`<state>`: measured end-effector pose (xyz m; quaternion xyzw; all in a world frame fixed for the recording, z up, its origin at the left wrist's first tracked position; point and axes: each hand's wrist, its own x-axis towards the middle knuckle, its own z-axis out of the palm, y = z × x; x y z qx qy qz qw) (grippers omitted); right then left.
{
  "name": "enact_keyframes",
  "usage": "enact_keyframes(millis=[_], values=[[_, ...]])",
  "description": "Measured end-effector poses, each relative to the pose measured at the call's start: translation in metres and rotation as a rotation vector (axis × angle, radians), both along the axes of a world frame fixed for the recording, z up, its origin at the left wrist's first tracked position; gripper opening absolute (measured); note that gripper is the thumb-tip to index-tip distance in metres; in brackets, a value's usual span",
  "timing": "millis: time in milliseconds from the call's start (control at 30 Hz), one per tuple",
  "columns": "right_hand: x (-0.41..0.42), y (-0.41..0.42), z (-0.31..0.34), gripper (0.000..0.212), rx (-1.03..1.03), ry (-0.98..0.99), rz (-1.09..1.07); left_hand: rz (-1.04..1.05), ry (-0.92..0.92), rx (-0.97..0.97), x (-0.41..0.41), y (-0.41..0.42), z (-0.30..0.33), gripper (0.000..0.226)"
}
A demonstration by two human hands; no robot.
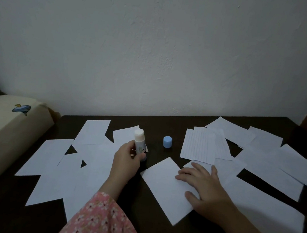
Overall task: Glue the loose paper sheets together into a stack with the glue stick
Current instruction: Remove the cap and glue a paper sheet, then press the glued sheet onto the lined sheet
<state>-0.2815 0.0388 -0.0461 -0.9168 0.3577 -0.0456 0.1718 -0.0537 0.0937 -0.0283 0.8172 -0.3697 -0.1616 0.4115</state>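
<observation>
Head view: left hand (pixel 126 158) grips the uncapped glue stick (pixel 139 142) upright on the tabletop (pixel 148 215); right hand (pixel 204 185) lies flat, pinning one paper sheet (pixel 163 185). Gluing looks imminent; next, bring the stick onto that sheet.

A dark table (pixel 149 226) is being covered across most of its top by loose white paper sheets. A spread of overlapping sheets (pixel 65 168) is lying toward nine o'clock, and another spread (pixel 268 165) is lying toward three o'clock, with a lined sheet (pixel 200 145) on top at about one o'clock. A single sheet (pixel 162 186), turned like a diamond, is lying at the centre. A blue cap (pixel 167 142) is standing at twelve o'clock on bare wood.
</observation>
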Motion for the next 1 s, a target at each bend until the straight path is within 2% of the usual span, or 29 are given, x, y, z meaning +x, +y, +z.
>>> enact_keyframes(millis=[167,300,367,433,500,567,667,767,833,933,1000], values=[[0.001,-0.001,0.0,0.062,0.034,0.0,0.073,-0.037,0.023,-0.009,0.004,-0.003,-0.003,0.053],[-0.002,0.0,0.0,0.049,0.063,-0.083,0.095,-0.037,0.018,-0.055,0.009,0.003,-0.009,0.067],[-0.002,0.001,0.001,0.044,0.058,-0.113,0.107,0.027,-0.031,-0.117,0.009,0.01,-0.01,0.07],[-0.001,0.001,0.003,0.038,0.008,-0.143,0.094,0.086,-0.14,-0.214,0.003,0.021,-0.006,0.055],[-0.001,0.0,0.008,0.033,-0.047,-0.217,0.031,-0.026,-0.296,-0.278,-0.005,0.03,-0.002,0.035],[-0.002,-0.004,0.012,0.028,-0.071,-0.287,-0.06,-0.306,-0.386,-0.222,-0.013,0.036,0.002,0.024],[-0.002,-0.016,0.015,0.025,-0.076,-0.307,-0.235,-0.629,-0.382,0.032,-0.021,0.037,-0.003,0.034],[0.007,-0.035,0.014,0.027,-0.097,-0.32,-0.371,-0.703,-0.411,0.186,-0.024,0.034,-0.007,0.049],[0.017,-0.048,0.014,0.035,-0.104,-0.28,-0.442,-0.725,-0.438,0.228,-0.024,0.032,-0.007,0.049],[0.029,-0.062,0.009,0.059,-0.094,-0.11,-0.558,-0.703,-0.448,0.266,-0.023,0.032,-0.006,0.042],[0.033,-0.064,0.005,0.066,-0.11,-0.013,-0.596,-0.662,-0.458,0.28,-0.023,0.033,-0.007,0.042]])
